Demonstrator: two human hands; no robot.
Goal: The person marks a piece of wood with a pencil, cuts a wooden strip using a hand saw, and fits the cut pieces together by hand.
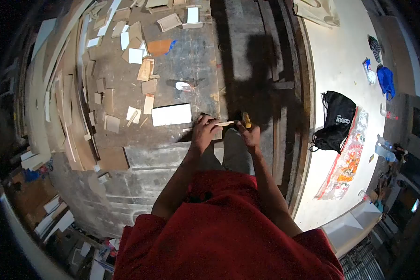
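"What are the hands doing?"
"The left hand (204, 133) pinches a pale strip (226, 123) at the table's (144, 134) near right corner. The right hand (251, 135) is curled round a yellow tool (246, 119), just past the right edge. I'd judge it's steadying and working the strip's end."

"What does that call for?"
"A firm left grip, fingers clear of the tool."

"Where's the strip in the grip?"
"Crosswise under the left fingers, poking out both sides; its right end reaches the right hand. Whether that hand pinches it too, I can't tell."

"Beyond?"
"A white block (171, 115), then offcuts (136, 56) toward the far left."
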